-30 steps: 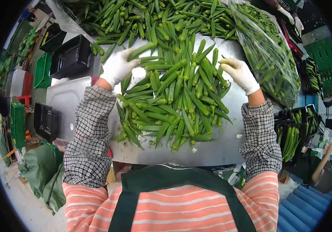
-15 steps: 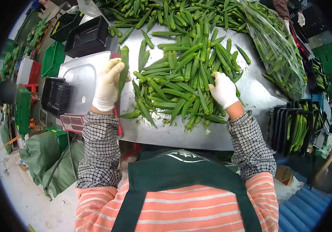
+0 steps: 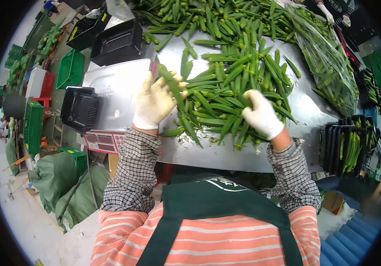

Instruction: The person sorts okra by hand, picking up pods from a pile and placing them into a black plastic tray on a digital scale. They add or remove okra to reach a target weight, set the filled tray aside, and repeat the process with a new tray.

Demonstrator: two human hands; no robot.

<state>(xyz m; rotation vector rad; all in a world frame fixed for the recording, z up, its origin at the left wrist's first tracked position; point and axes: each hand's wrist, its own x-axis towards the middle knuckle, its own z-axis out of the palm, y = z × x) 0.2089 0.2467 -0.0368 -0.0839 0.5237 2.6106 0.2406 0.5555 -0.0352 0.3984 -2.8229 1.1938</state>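
Observation:
My left hand [image 3: 154, 101], in a white glove, is turned palm up at the left edge of the okra pile [image 3: 226, 106]. One long okra pod [image 3: 171, 84] lies slantwise across its fingers, while the thumb stands away from the pod. My right hand [image 3: 262, 115], gloved too, is over the right part of the pile, back upward. A gap shows between its thumb and forefinger, and no pod is visible there; its other fingers are curled and partly hidden.
A scale [image 3: 115, 88] stands left on the metal table [image 3: 199, 159], with a black tray [image 3: 80, 108] at its edge. Behind it is a black crate [image 3: 117, 42]. Right are a plastic bag of okra [image 3: 328, 66] and stacked black trays [image 3: 332, 146]. Another person's gloved hand [image 3: 326, 14] shows far right.
My left hand has turned from holding the pod upright between thumb and fingers to palm up with fingers spread, the pod now tilted. The whole view has shifted; my right hand stays over the pile.

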